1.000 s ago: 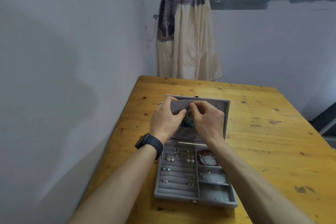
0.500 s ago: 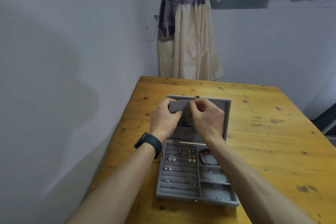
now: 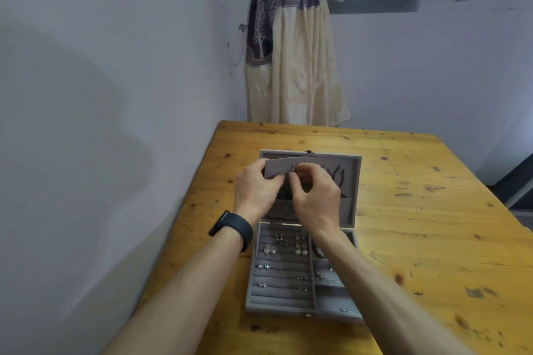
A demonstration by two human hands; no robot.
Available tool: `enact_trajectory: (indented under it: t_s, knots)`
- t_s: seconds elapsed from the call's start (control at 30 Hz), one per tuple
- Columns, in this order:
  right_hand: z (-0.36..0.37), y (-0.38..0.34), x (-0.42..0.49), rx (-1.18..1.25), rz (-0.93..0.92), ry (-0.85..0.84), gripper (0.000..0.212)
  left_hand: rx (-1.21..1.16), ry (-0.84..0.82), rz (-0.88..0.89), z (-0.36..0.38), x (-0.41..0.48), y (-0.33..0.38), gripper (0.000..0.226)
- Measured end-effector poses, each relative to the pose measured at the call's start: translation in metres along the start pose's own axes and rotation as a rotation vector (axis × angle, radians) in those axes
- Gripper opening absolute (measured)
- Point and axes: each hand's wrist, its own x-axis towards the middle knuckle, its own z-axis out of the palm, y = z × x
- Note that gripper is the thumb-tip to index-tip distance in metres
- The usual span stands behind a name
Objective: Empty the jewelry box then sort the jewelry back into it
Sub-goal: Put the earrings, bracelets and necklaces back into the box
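Wooden table (image 3: 418, 210) against lilac wall (image 3: 115, 95), curtain (image 3: 294, 66) beyond. Open jewelry box (image 3: 356, 181): earrings (image 3: 300, 245) in near-left slots; left hand (image 3: 253, 190) grips lid flap (image 3: 282, 164), right hand (image 3: 317, 196) pinches pendant (image 3: 285, 194)

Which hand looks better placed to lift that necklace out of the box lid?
Right, probably. The right hand pinches the necklace near its top with its fingers, while the left hand is occupied gripping the lid's grey flap.

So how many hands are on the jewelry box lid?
2. The left hand holds the grey flap of the jewelry box lid; the right hand pinches the top of a pendant hanging there. None seem hidden.
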Motion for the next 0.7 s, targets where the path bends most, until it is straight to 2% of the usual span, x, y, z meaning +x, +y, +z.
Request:
enact_trajectory:
  t_s: [0.13,0.37,0.7]
  knots:
    - [0.002,-0.001,0.000,0.027,0.035,-0.010,0.016,-0.043,-0.008,-0.004,-0.002,-0.002,0.001,0.015]
    - [-0.004,-0.008,0.003,0.206,0.225,0.044,0.005,-0.201,-0.003,-0.081,0.000,-0.001,0.002,0.028]
    - [-0.002,-0.004,0.004,0.111,0.108,0.044,0.004,-0.170,-0.108,-0.166,-0.005,0.008,-0.003,0.027]
